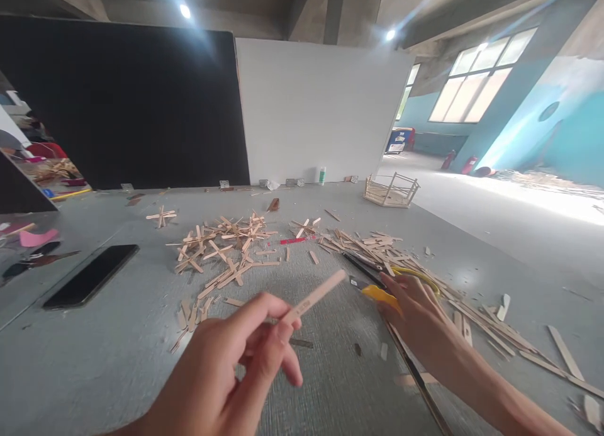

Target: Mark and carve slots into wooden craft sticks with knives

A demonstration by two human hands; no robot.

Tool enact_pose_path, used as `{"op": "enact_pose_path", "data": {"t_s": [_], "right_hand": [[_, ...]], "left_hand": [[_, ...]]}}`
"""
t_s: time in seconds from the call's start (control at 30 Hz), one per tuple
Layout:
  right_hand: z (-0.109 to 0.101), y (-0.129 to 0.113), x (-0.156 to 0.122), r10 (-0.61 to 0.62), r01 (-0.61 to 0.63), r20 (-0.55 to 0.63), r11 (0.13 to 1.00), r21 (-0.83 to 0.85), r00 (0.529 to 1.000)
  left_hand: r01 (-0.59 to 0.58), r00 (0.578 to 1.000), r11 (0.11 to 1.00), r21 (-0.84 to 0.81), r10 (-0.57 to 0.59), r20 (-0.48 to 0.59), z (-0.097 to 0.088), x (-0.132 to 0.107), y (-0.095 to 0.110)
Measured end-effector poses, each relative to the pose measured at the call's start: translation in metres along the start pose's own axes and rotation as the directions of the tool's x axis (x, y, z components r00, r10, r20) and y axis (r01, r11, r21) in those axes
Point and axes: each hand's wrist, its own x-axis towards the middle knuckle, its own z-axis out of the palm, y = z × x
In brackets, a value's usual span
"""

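Observation:
My left hand [236,354] is closed, pinching a flat wooden craft stick [321,294] between thumb and fingers, its free end pointing up and to the right. My right hand [413,307] is low over the table with its fingers curled at a yellow utility knife [375,292], whose blade end points left. Just beyond that hand lie scissors with black blades [361,267] and a yellow handle [427,279], partly hidden by the fingers. Several star-shaped pieces of crossed sticks [219,252] sit in a heap beyond my left hand.
Loose sticks [368,244] spread along the right side. A stick-built frame [391,190] stands at the back right, with a glue stick [322,175] near the white panel [321,109]. A phone [92,277] lies at left. A long dark strip [415,376] lies below my right hand.

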Motion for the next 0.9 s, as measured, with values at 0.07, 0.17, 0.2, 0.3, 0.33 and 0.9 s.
{"op": "enact_pose_path", "data": {"t_s": [0.07, 0.17, 0.2, 0.3, 0.33, 0.9], "right_hand": [[-0.006, -0.004, -0.004, -0.008, 0.009, 0.035, 1.000, -0.019, 0.999], [-0.011, -0.011, -0.018, -0.006, 0.016, 0.234, 0.999, -0.038, 0.972], [-0.011, -0.013, -0.024, -0.009, 0.021, 0.282, 0.999, -0.036, 0.959], [-0.009, -0.018, -0.034, -0.066, 0.067, 0.337, 0.998, 0.008, 0.939], [-0.009, -0.019, -0.035, -0.083, 0.080, 0.338, 0.997, 0.021, 0.938], [0.000, 0.010, -0.003, -0.070, 0.088, 0.146, 0.988, -0.125, 0.987]], "left_hand": [[0.127, 0.990, 0.986, -0.112, -0.119, 0.072, -0.001, 0.003, 0.001], [0.166, 0.983, 0.974, -0.156, -0.150, 0.110, 0.000, 0.003, 0.002], [0.157, 0.984, 0.974, -0.161, -0.141, 0.110, 0.000, 0.003, 0.002], [0.138, 0.987, 0.976, -0.167, -0.120, 0.110, 0.002, 0.002, 0.003], [0.137, 0.987, 0.977, -0.163, -0.120, 0.110, 0.003, 0.003, 0.002], [0.673, 0.719, 0.651, -0.351, -0.467, 0.515, 0.062, 0.002, -0.054]]}}
